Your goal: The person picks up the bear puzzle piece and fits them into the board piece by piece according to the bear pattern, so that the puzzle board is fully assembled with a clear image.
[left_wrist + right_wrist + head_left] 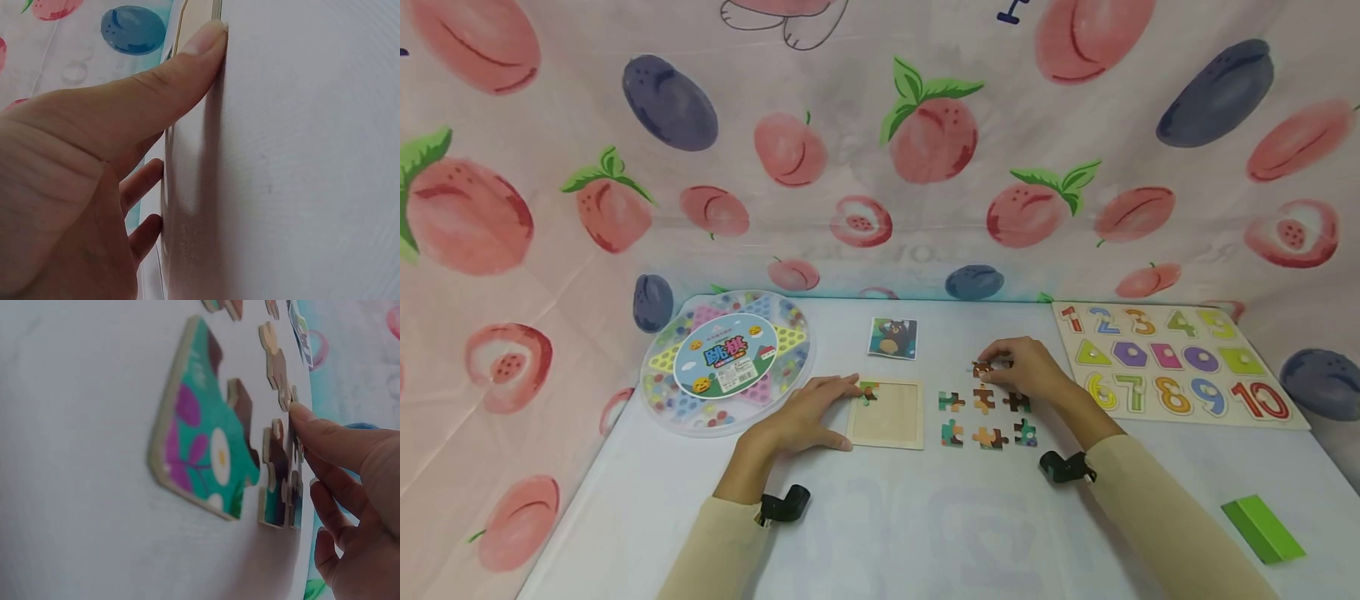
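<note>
Two hands are on the desk (880, 533), and I log each in turn. The left hand (805, 417) lies flat with fingers extended, holding nothing; its fingertips touch the near-left edge of the frame (886, 412), and the left wrist view shows the thumb (156, 94) pressed down on the desk beside that edge. One piece (868, 390) already sits in the frame's far-left corner. The right hand (1022, 371) is curled over a brown piece (983, 367) at the far end of the loose group, fingertips pinching it; I judge it still flat on the desk, though the head view does not settle that. Six more loose pieces (985, 417) lie in two rows just right of the frame, apart from one another. The picture card (892, 337) showing the bear lies beyond the frame.

My judgement on doing this step well: lift the brown piece clear before moving it, so the knuckles do not scatter its neighbours, which the right wrist view shows lying close under the fingers (325, 434). Keep the left hand steadying the frame. Check the card for orientation, then lower the piece flat rather than on an edge.

Also present: a round game box (726, 362) at left, a number board (1172, 362) at right, a green block (1262, 527) near right.
</note>
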The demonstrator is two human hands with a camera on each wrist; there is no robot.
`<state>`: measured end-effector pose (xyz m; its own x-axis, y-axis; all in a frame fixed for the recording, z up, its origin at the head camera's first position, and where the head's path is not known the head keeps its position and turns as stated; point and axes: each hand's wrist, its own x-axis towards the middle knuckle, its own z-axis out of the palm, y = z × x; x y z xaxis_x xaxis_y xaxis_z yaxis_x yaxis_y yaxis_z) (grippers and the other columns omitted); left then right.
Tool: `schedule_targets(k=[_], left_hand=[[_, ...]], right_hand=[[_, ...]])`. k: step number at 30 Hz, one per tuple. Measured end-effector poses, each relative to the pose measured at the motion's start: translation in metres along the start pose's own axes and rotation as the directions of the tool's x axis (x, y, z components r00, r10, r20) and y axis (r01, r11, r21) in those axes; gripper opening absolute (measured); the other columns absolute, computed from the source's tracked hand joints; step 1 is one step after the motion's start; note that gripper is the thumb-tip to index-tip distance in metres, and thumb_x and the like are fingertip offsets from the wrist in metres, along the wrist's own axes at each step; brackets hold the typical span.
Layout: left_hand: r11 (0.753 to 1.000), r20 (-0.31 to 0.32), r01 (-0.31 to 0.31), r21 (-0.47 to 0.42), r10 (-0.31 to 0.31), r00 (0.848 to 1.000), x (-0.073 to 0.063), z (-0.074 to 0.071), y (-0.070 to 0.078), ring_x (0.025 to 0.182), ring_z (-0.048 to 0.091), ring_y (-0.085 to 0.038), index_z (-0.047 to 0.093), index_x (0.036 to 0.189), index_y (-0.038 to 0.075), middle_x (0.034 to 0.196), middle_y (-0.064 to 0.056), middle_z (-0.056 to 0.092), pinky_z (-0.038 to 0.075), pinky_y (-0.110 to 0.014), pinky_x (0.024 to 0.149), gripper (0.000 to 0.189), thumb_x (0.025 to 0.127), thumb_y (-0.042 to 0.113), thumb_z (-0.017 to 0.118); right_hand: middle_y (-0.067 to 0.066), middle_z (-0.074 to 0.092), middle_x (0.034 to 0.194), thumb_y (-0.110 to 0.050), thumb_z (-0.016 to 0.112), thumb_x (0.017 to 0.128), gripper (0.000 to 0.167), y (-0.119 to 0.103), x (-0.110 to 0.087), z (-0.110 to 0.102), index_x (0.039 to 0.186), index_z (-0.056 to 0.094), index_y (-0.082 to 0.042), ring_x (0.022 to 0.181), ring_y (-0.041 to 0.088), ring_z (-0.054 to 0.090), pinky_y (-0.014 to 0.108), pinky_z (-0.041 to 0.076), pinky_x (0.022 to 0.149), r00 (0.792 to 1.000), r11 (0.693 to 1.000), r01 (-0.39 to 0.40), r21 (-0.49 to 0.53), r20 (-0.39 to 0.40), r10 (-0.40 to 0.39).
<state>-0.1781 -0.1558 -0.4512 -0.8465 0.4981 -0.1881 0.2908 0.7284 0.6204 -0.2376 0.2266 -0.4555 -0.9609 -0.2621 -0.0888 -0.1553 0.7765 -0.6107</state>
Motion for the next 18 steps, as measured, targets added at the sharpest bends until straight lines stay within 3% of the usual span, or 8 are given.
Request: schedule_targets(k=[7, 14, 18], left_hand=[[1.0, 0.003, 0.006, -0.011, -0.006, 1.0, -0.001, -0.001, 0.002, 0.157, 0.026, -0.031, 0.055, 0.144, 0.021, 0.169, 0.003, 0.034, 0.023, -0.063, 0.123, 0.074, 0.078, 0.026, 0.088], [1.0, 0.005, 0.016, -0.007, -0.016, 1.0, -0.001, -0.001, 0.003, 0.157, 0.025, -0.031, 0.055, 0.144, 0.022, 0.169, 0.004, 0.033, 0.023, -0.064, 0.124, 0.074, 0.078, 0.026, 0.088], [1.0, 0.003, 0.009, -0.011, -0.009, 1.0, -0.001, -0.001, 0.003, 0.157, 0.025, -0.032, 0.055, 0.144, 0.021, 0.169, 0.003, 0.033, 0.023, -0.065, 0.123, 0.074, 0.078, 0.026, 0.088]], right_hand=[[0.013, 0.07, 0.128, -0.021, 0.076, 0.092, 0.024, -0.002, 0.001, -0.007, 0.115, 0.073, -0.015, 0.125, 0.036, 0.062, 0.053, 0.052, 0.103, 0.999, 0.999, -0.042, 0.026, -0.005, 0.042], [0.016, 0.071, 0.126, -0.015, 0.074, 0.093, 0.024, -0.01, 0.001, -0.01, 0.117, 0.074, -0.01, 0.11, 0.035, 0.072, 0.043, 0.062, 0.084, 0.996, 0.998, 0.046, 0.046, -0.075, -0.042], [0.014, 0.071, 0.122, -0.016, 0.075, 0.092, 0.025, -0.015, 0.002, -0.006, 0.117, 0.075, -0.01, 0.108, 0.033, 0.072, 0.042, 0.062, 0.085, 0.992, 0.995, 0.088, 0.047, -0.092, -0.083]])
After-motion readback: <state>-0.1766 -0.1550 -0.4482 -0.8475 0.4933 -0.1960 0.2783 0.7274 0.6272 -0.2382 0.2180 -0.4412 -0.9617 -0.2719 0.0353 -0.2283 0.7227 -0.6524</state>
